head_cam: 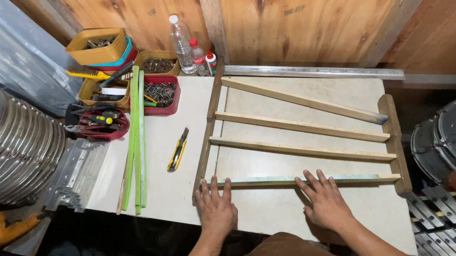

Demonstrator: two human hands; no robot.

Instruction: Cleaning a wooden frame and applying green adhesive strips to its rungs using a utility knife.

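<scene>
Green slat (pixel 301 180) under left hand (pixel 215 207) and right hand (pixel 323 202).

A wooden frame (pixel 302 131) is laid on the table (pixel 177 178), toward its right side. Its nearest slat (pixel 301 180) is touched by both hands (pixel 216 205) (pixel 323 200). A utility knife (pixel 178 149) is placed left of the frame, long strips (pixel 134 138) further left, and trays of screws (pixel 159 93) behind them.
</scene>
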